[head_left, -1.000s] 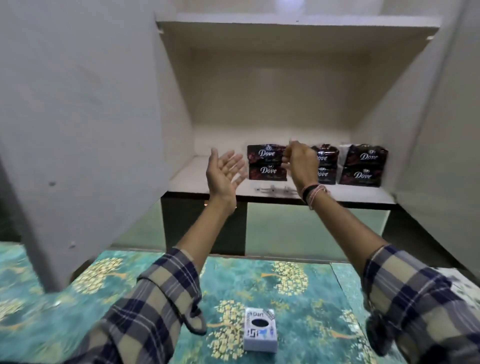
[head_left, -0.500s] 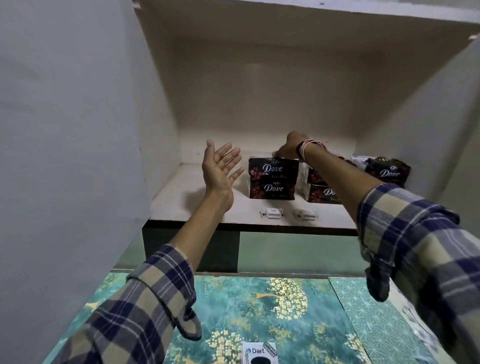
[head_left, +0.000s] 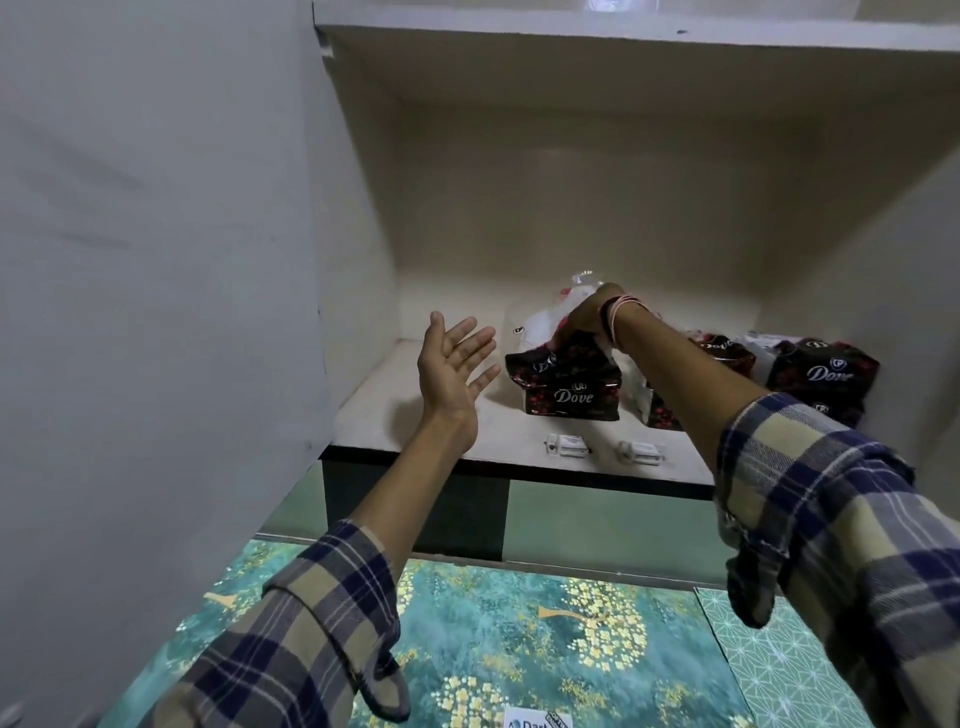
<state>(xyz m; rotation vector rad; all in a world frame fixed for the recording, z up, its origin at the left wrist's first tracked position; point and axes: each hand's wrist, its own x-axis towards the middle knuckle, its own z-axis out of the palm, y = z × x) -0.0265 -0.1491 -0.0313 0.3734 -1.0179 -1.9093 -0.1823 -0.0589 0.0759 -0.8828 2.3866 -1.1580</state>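
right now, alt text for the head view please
A person's right hand grips the top of a dark Dove pack on a white cupboard shelf, while the open left hand hovers just left of it. More Dove packs sit to the right.

The pack (head_left: 571, 387) is black, scattered with red flowers, lettered in white. Both sleeves (head_left: 311, 613) are checked navy and beige. The cloth (head_left: 519, 634) below is teal with golden trees; the mat (head_left: 789, 670) beside it, teal with white geometric lines. Cream shelf (head_left: 441, 421).
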